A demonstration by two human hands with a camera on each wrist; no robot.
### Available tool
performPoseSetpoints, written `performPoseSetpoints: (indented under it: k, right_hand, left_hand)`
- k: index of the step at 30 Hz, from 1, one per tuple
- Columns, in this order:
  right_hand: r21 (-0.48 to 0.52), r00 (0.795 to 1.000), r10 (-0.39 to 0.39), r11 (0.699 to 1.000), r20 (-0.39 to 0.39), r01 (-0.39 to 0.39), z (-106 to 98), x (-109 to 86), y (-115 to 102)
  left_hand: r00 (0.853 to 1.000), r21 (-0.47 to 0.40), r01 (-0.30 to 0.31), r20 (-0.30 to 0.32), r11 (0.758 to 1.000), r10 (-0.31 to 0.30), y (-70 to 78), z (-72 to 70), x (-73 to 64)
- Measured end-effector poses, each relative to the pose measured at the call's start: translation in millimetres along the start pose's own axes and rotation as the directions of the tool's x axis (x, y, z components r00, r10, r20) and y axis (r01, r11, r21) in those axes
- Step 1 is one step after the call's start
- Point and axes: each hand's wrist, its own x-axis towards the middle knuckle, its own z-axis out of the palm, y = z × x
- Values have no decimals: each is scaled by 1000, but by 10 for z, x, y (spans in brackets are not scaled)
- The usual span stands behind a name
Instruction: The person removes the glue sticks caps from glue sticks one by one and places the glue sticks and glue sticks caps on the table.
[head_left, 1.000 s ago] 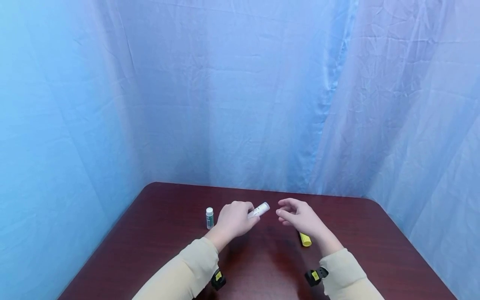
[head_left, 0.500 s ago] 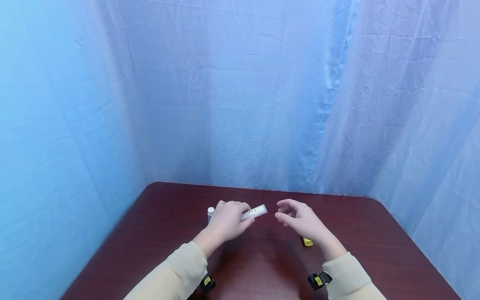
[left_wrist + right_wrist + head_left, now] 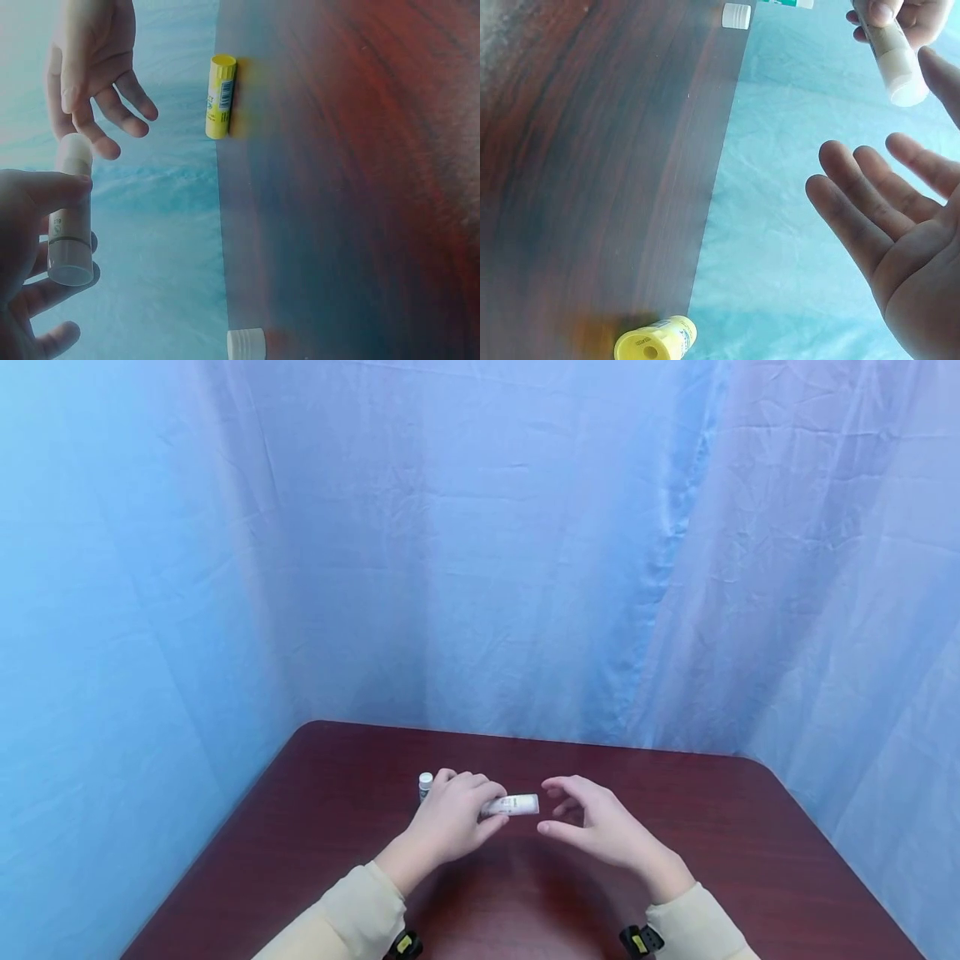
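One white tube (image 3: 519, 804) is at the head view's lower centre, pinched between thumb and fingers of the left hand (image 3: 444, 818); the right hand (image 3: 606, 825), fingers spread, hangs just beside it.

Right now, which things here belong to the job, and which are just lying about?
Likely in the job:
white tube, held by the left hand
right hand, open near the tube

Likely just lying about, none held:
yellow tube
white-topped bottle
white ribbed piece
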Motion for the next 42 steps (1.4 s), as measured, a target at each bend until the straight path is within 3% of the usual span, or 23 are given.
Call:
performPoseSetpoints:
  k: [9,15,25,37,42]
  right_hand:
    - [30,999,22,999,50,-23,14,-61,-34]
    - [-24,999,-17,1000,29,17,-12,-52,-41]
    - [-205,997,-54,977,48,63,-39,-40,-110]
    - [-284,993,-100,952,69,115,-43,-12,-161]
    - [-292,991,-115,948,72,131,-21,-16,-181]
  left_hand:
    - [999,-18,-48,-25,999,48,-6,41,-103]
    - [997,-16,-70,-34,997,70,-28,45,-111]
    - [994,12,-76,75,997,75,-59,33,-117]
    - [981,-36,-66,180,997,71,-84,42,-105]
    - [982,-59,-59,176,997,68,-84,53,-112]
